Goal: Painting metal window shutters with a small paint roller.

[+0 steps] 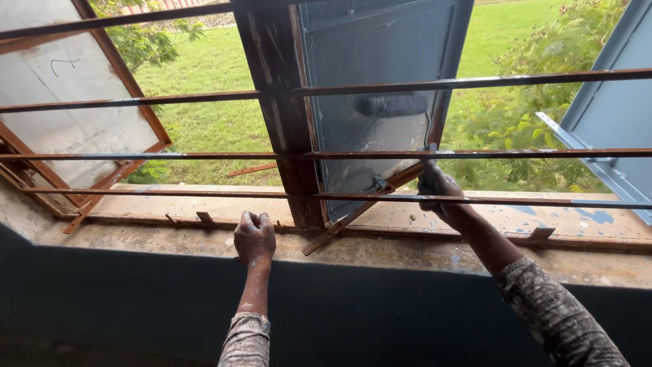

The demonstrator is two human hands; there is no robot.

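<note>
My right hand (438,192) reaches out between two rusty horizontal window bars (516,153). It is closed on a thin grey tool (430,136) that runs up the outer edge of the blue-grey painted shutter (367,102); what kind of tool it is I cannot tell. The shutter stands swung outward beside the rusty centre post (275,102). My left hand (255,235) is a closed fist resting on the concrete sill (380,250), left of the post's foot, and nothing shows in it.
An unpainted pale shutter in a rusty frame (64,102) hangs open at the left. Another blue-grey shutter (611,115) is open at the right. Blue paint spots mark the outer ledge (591,216). Grass and bushes lie outside. A dark wall (136,299) runs below the sill.
</note>
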